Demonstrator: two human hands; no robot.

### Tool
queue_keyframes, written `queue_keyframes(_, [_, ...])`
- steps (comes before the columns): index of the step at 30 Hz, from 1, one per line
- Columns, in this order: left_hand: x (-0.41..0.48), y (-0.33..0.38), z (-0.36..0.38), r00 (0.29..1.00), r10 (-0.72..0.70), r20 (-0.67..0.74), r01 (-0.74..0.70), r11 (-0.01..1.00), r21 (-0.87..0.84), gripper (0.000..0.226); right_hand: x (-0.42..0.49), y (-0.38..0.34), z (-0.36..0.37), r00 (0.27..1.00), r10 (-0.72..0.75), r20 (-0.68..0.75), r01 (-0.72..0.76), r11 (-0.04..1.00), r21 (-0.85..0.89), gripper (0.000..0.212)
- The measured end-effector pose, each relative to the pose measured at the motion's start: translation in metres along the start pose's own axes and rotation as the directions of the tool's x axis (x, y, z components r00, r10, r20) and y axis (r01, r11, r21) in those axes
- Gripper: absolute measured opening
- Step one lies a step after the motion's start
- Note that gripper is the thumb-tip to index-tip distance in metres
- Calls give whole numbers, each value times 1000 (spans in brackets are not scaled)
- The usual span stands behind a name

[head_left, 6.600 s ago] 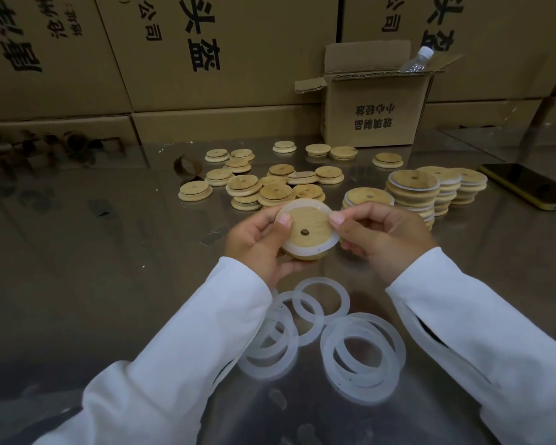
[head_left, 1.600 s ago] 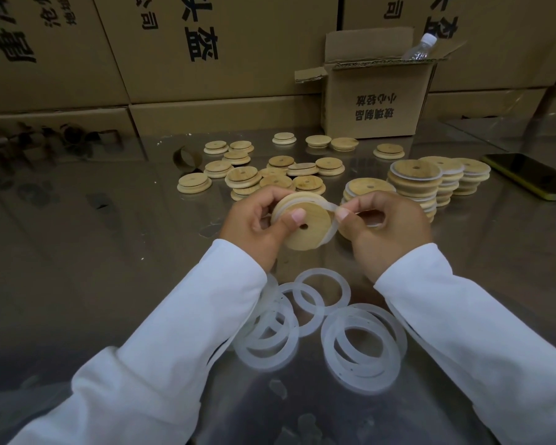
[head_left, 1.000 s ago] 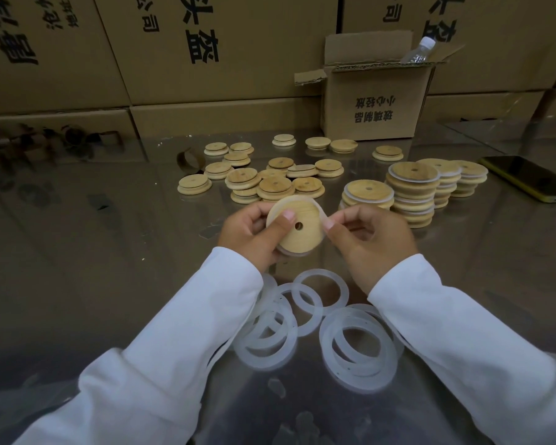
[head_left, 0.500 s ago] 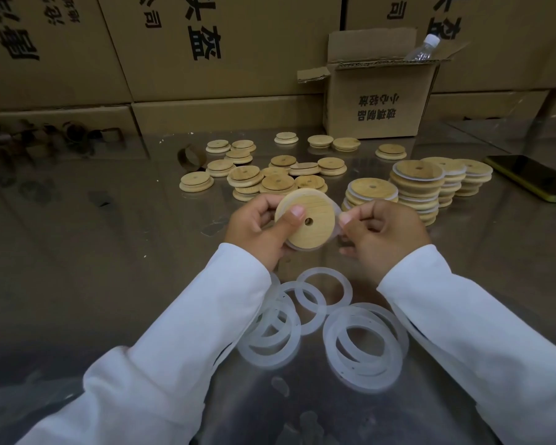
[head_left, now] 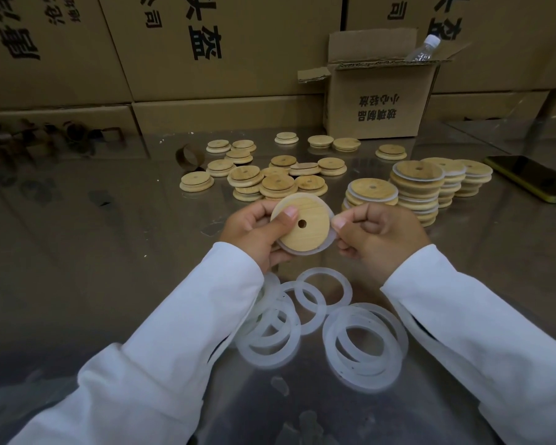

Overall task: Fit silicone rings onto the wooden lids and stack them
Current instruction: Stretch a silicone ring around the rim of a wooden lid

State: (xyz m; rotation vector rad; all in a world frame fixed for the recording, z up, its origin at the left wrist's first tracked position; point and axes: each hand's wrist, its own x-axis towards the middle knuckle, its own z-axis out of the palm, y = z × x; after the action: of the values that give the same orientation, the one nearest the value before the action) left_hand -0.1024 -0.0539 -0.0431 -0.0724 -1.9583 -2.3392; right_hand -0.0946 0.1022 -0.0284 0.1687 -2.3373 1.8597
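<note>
The wooden lid (head_left: 305, 232) is hiding the fingertips of the left hand (head_left: 251, 232), leaving only the thumb showing on its face. It is also covering most of the silicone ring (head_left: 326, 247), which is peeking out only along the lower and right rim. The right hand (head_left: 379, 232) is blocking the foot of the nearest stack (head_left: 371, 194). The left sleeve (head_left: 161, 348) is lying over part of the loose rings (head_left: 270, 335). The right edge is cutting off the phone (head_left: 533, 178), and the small box (head_left: 379, 104) is concealing all but the top of a bottle (head_left: 422, 49). Dark shapes (head_left: 45, 136) at far left are showing too blurred to name.
</note>
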Motion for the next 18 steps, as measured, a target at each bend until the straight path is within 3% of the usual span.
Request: queue_keyframes(18, [-2, 5, -2, 999, 29, 27, -31, 996, 81, 6, -3, -2, 1, 1000, 17, -2, -17, 1000, -15, 21])
